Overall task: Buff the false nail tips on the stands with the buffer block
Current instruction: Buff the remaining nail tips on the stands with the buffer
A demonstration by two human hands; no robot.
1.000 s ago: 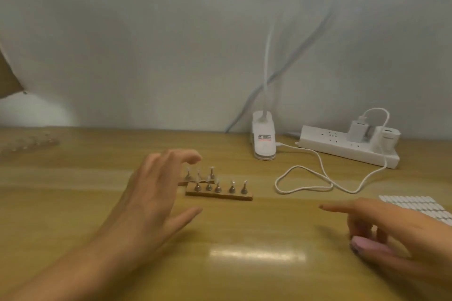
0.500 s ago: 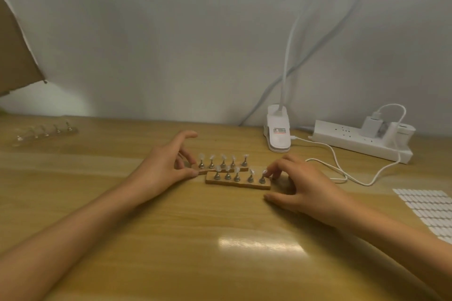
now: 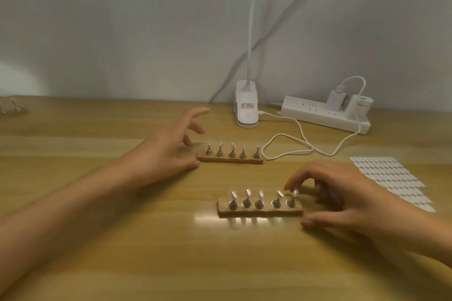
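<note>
Two wooden stands carry upright false nail tips on metal holders. The far stand (image 3: 230, 160) lies mid-table; my left hand (image 3: 166, 154) sits at its left end with the fingers spread, the thumb touching the front corner and the index finger raised. The near stand (image 3: 259, 211) lies closer to me. My right hand (image 3: 342, 199) grips its right end, thumb at the front and fingertips behind, by the rightmost nail tip (image 3: 296, 193). No buffer block is in view.
A white clip lamp base (image 3: 247, 115) and a power strip (image 3: 325, 115) stand at the back, with a looped white cable (image 3: 293, 140) just behind the far stand. A sheet of white adhesive tabs (image 3: 391, 181) lies right. Another stand (image 3: 12, 106) sits far left.
My right hand took hold of the front stand and drew it toward me, away from the other. My left hand stayed at the far stand's left end and loosened its fingers.
</note>
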